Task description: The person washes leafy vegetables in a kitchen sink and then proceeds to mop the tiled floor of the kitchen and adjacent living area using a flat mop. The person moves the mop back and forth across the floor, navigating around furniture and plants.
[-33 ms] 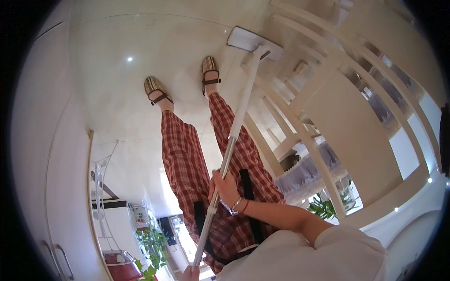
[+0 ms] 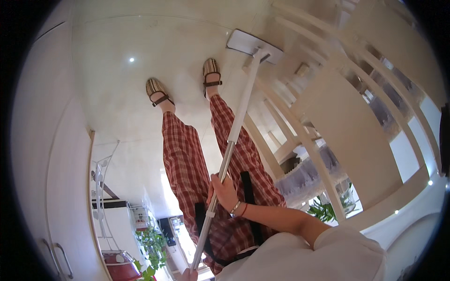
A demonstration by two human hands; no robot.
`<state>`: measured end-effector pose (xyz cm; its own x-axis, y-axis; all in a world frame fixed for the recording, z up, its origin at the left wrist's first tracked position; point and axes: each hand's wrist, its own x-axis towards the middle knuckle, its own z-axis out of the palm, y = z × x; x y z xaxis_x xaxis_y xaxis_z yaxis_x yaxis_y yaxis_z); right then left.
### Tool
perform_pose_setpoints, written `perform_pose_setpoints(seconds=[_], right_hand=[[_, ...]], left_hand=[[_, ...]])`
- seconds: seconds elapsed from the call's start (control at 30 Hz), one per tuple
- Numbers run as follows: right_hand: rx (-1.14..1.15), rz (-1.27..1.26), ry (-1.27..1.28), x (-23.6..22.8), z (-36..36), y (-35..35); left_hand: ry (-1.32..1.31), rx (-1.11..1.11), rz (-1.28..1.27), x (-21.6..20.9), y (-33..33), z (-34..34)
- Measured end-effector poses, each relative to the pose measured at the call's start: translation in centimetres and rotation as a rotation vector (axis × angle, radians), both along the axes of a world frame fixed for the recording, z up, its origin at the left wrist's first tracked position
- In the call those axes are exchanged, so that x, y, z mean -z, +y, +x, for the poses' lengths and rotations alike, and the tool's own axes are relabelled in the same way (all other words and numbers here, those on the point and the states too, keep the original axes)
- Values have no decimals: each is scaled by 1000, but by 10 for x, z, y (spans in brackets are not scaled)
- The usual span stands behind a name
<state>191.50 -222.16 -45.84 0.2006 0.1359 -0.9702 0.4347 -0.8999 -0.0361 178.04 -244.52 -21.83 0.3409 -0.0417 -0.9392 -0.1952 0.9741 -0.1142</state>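
Note:
A flat mop [image 2: 243, 100] with a long white and silver pole slants across the view in front of my legs. Its white rectangular head [image 2: 246, 43] lies on the floor, ahead and to the right of my feet. My right hand [image 2: 225, 193] is wrapped round the middle of the pole. Lower down, near the bottom edge, my left hand [image 2: 189, 275] grips the pole's upper end; only part of this hand shows.
White wooden chairs [image 2: 304, 136] crowd the right side, close to the mop head. A pale cabinet [image 2: 44, 140] with metal handles lines the left. Behind me are a white wire rack [image 2: 101, 201], a red container [image 2: 123, 267] and green plants [image 2: 151, 243].

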Motion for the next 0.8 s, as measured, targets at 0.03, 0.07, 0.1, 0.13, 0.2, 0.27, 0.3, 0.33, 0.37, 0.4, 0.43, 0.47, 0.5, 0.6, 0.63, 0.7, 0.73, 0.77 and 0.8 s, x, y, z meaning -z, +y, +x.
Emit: perform_pose_setpoints(seconds=[0.03, 0.07, 0.1, 0.13, 0.2, 0.27, 0.3, 0.33, 0.37, 0.4, 0.43, 0.47, 0.5, 0.6, 0.63, 0.7, 0.73, 0.77, 0.8], right_hand=[[-2, -5, -7, 2, 0, 4], [0, -7, -15, 5, 1, 9], [-54, -2, -17, 14, 15, 17], [-105, 6, -19, 30, 39, 29], [-147, 9, -86, 56, 58, 71], [-128, 64, -173, 82, 66, 113], [-125, 127, -197, 97, 74, 127], [-133, 140, -239, 110, 84, 141], [-145, 144, -281, 120, 94, 152], [-157, 148, -323, 128, 100, 162], [-131, 163, -320, 136, 106, 170], [-101, 177, -315, 146, 110, 178], [-69, 192, -311, 154, 113, 187], [46, 253, -278, 179, 128, 213], [72, 253, -276, 184, 132, 223], [133, 255, -260, 191, 131, 240], [164, 274, -231, 192, 128, 244], [196, 294, -200, 191, 125, 247], [232, 314, -168, 188, 121, 249]], left_hand=[[-4, -23, -23, 0, 9, -6], [-21, -105, -44, 3, -8, 5], [-125, -77, 7, 17, -4, 9], [-70, -86, 72, 24, 6, 15], [-177, -68, 34, 78, 38, 28], [-437, -127, -131, 150, 87, 24], [-537, -222, -189, 175, 115, 17], [-546, -199, -137, 194, 128, 19], [-554, -183, -92, 208, 135, 25], [-562, -166, -48, 220, 142, 28], [-570, -122, -13, 232, 150, 29], [-577, -73, 22, 246, 160, 27], [-582, -24, 57, 259, 176, 21], [-570, 108, 191, 292, 220, 9], [-575, 121, 202, 296, 229, 9], [-567, 166, 205, 300, 249, 4], [-558, 194, 208, 297, 258, 0], [-511, 212, 241, 291, 264, -3], [-463, 236, 276, 282, 273, -9]])
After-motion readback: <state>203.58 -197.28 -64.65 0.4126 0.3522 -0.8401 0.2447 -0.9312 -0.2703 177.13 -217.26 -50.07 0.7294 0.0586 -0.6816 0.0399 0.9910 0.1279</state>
